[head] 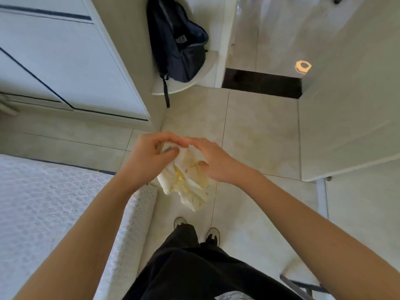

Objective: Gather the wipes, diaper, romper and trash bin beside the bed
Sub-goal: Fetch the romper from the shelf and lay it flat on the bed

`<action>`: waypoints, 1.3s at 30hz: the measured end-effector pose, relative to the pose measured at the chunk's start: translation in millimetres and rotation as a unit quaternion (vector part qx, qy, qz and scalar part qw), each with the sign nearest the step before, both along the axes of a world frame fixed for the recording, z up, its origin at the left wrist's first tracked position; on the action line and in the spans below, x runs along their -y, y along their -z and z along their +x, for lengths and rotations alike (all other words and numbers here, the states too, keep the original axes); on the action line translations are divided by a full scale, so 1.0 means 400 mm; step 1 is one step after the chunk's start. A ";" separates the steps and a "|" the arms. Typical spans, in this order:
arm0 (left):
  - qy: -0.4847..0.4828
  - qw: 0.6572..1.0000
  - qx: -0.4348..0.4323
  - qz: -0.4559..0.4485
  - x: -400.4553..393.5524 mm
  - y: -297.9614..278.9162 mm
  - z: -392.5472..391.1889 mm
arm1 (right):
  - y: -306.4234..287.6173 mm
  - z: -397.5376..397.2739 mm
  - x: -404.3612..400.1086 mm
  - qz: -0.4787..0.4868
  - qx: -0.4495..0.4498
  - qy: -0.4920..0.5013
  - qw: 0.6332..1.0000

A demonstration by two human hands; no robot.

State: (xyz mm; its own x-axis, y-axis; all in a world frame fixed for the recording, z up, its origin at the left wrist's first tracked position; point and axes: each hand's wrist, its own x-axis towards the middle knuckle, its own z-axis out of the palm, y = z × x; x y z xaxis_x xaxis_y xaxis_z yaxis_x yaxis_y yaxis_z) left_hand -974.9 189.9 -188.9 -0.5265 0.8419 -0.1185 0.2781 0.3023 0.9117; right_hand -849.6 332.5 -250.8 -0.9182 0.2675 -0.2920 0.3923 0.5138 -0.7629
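Your left hand (151, 156) and right hand (213, 162), fingertips meeting at mid-frame, both pinch the top of the soft, crumpled white-and-yellow diaper (186, 187) hanging over the floor tiles; it looks light and floppy, so grip its bunched upper edge.

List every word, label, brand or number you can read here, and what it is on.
No text can be read.
Backpack: a small grey patch, too blurred to read.
Diaper, held by the left hand and right hand: yellow marks only, no legible print.
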 end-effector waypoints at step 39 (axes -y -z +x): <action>-0.627 0.777 -0.052 -0.007 0.380 0.050 -0.984 | -0.057 -1.328 -0.044 0.078 0.029 -0.342 0.936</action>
